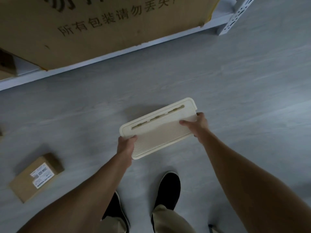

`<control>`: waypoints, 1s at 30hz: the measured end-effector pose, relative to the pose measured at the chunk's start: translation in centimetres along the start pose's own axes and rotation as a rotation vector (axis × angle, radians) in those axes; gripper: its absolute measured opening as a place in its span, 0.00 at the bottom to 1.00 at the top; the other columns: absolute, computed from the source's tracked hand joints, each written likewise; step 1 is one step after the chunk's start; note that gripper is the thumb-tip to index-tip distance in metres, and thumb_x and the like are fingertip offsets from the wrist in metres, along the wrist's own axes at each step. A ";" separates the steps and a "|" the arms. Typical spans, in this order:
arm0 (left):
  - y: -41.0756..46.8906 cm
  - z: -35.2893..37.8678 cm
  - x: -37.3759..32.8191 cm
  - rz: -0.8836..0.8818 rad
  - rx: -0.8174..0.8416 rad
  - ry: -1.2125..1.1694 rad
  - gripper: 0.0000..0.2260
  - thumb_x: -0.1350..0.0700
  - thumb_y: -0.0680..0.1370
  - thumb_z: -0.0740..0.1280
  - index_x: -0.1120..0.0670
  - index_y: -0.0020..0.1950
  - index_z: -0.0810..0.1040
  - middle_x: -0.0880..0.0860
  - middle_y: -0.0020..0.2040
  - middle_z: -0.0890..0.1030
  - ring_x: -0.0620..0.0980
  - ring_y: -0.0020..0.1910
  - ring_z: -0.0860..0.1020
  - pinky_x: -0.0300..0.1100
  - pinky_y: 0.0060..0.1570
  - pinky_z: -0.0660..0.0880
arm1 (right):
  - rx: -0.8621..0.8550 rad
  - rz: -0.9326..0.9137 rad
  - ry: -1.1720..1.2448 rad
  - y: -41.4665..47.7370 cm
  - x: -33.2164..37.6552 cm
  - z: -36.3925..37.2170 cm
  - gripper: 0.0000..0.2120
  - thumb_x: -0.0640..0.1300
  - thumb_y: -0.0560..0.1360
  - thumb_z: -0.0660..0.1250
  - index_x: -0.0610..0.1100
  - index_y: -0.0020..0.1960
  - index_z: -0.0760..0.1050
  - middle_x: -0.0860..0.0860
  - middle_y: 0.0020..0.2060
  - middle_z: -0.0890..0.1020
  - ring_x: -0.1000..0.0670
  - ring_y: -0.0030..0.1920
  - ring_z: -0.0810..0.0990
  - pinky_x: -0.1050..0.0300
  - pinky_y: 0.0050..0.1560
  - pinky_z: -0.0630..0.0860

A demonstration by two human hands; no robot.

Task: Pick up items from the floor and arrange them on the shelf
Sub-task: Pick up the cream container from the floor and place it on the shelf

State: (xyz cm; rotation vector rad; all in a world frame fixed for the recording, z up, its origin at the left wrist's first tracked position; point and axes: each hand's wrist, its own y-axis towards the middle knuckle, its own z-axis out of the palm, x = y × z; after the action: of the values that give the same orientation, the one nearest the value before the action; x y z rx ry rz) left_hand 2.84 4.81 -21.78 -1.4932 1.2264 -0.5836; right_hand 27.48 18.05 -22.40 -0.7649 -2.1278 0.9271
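A cream plastic board [158,128] with ridges and a slotted edge is held flat above the grey floor, in front of me. My left hand [125,145] grips its near left corner, thumb on top. My right hand [198,126] grips its right end. A small brown cardboard parcel [36,176] with a white label lies on the floor at the lower left. The white metal shelf [117,52] runs across the top of the view, its lowest rail close to the floor.
A large cardboard box [101,27] with printed characters fills the shelf's lowest level. The shelf's perforated upright [235,17] stands at the top right. My two black shoes [168,189] are on the floor below the board. Another brown box [6,64] sits on the shelf at far left.
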 end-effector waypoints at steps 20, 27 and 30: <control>-58.1 -32.3 -17.8 0.722 -0.189 0.220 0.25 0.40 0.75 0.65 0.54 0.67 0.71 0.55 0.58 0.80 0.58 0.56 0.78 0.48 0.51 0.73 | -0.295 -0.405 -0.092 -59.9 26.7 -25.6 0.39 0.69 0.64 0.72 0.43 0.64 0.70 0.45 0.57 0.80 0.40 0.57 0.80 0.48 0.52 0.75; -68.5 -40.8 -22.4 0.977 -0.324 0.073 0.24 0.40 0.76 0.66 0.56 0.62 0.73 0.51 0.50 0.77 0.54 0.48 0.77 0.44 0.41 0.68 | -0.365 -0.651 -0.042 -70.8 34.8 -29.2 0.37 0.67 0.67 0.72 0.44 0.65 0.71 0.48 0.56 0.81 0.41 0.57 0.81 0.47 0.56 0.78; -70.3 -42.5 -26.3 1.031 -0.332 -0.022 0.21 0.41 0.75 0.67 0.55 0.60 0.75 0.52 0.50 0.78 0.53 0.47 0.77 0.43 0.39 0.68 | -0.340 -0.698 0.006 -71.6 38.8 -30.0 0.37 0.69 0.65 0.71 0.46 0.64 0.72 0.51 0.52 0.81 0.45 0.53 0.80 0.47 0.56 0.78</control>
State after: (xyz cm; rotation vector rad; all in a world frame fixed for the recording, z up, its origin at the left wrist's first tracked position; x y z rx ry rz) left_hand -15.78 4.18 62.41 -0.9036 1.9035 0.3399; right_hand 10.50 16.66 62.67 -0.1312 -2.3258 0.1964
